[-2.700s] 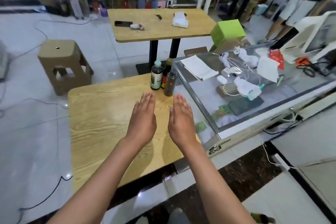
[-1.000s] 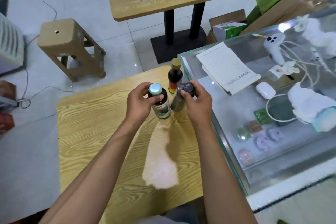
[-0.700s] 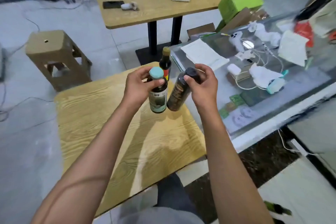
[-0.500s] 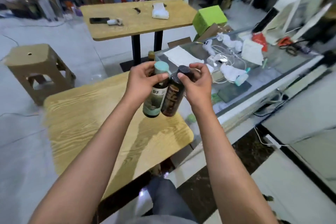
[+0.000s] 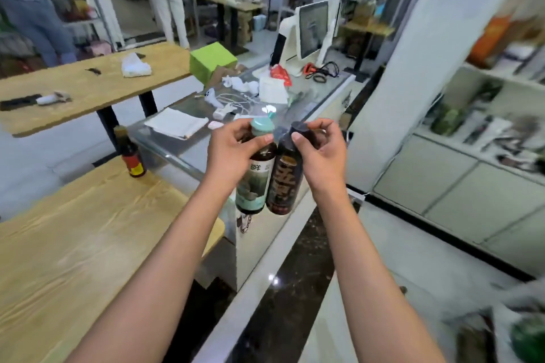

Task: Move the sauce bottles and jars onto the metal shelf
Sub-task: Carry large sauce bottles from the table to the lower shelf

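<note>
Both hands up in front of the glass counter (image 5: 188,153), each carrying a bottle by the neck. Left hand (image 5: 228,153) has fingers curled round the teal-capped bottle (image 5: 256,183); right hand (image 5: 321,156) pinches the black-capped dark bottle (image 5: 284,183) (thumb on the cap edge). The two bottles hang side by side, touching, clear of any surface. A third, red-labelled bottle (image 5: 131,156) stands upright on the wooden table (image 5: 88,230), near its far edge. Shelves (image 5: 486,115) to the right are blurred.
</note>
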Demonstrator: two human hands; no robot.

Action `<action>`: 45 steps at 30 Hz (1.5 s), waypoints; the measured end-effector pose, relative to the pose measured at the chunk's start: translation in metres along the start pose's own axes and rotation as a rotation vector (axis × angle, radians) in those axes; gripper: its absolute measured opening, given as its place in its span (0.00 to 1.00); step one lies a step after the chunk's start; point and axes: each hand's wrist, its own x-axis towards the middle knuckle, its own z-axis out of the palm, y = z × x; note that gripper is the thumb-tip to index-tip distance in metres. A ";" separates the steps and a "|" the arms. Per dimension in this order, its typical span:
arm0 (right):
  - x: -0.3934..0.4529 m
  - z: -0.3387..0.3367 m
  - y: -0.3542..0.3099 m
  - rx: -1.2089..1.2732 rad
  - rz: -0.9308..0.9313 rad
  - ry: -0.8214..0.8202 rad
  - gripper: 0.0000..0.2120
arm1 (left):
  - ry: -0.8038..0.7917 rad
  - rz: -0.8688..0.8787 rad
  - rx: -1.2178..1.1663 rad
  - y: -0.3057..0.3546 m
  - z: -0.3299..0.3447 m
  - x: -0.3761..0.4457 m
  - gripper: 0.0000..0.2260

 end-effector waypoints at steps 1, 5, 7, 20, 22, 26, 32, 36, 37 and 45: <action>0.005 -0.023 -0.005 -0.003 -0.010 0.022 0.14 | -0.029 0.004 -0.006 0.003 0.023 0.000 0.12; 0.025 -0.133 -0.024 0.039 -0.077 0.147 0.12 | -0.195 0.038 -0.004 0.023 0.138 0.000 0.10; 0.031 -0.194 -0.034 0.056 -0.103 0.223 0.12 | -0.275 0.045 -0.024 0.033 0.204 -0.002 0.11; 0.037 -0.538 -0.139 -0.220 -0.318 0.650 0.11 | -0.699 0.130 -0.361 0.107 0.578 -0.065 0.12; 0.035 -0.575 -0.158 -0.234 -0.324 0.736 0.11 | -0.781 0.158 -0.387 0.121 0.624 -0.074 0.12; 0.036 -0.632 -0.190 -0.296 -0.363 0.873 0.11 | -0.886 0.157 -0.470 0.143 0.704 -0.086 0.14; 0.053 -0.704 -0.227 -0.482 -0.423 1.154 0.12 | -1.083 0.129 -0.634 0.180 0.807 -0.101 0.15; 0.065 -0.747 -0.247 -0.547 -0.451 1.327 0.13 | -1.201 0.156 -0.707 0.202 0.871 -0.103 0.12; 0.067 -0.758 -0.252 -0.563 -0.452 1.378 0.13 | -1.225 0.157 -0.721 0.206 0.887 -0.104 0.12; 0.068 -0.829 -0.269 -0.726 -0.422 1.720 0.12 | -1.330 0.213 -0.680 0.204 0.977 -0.130 0.15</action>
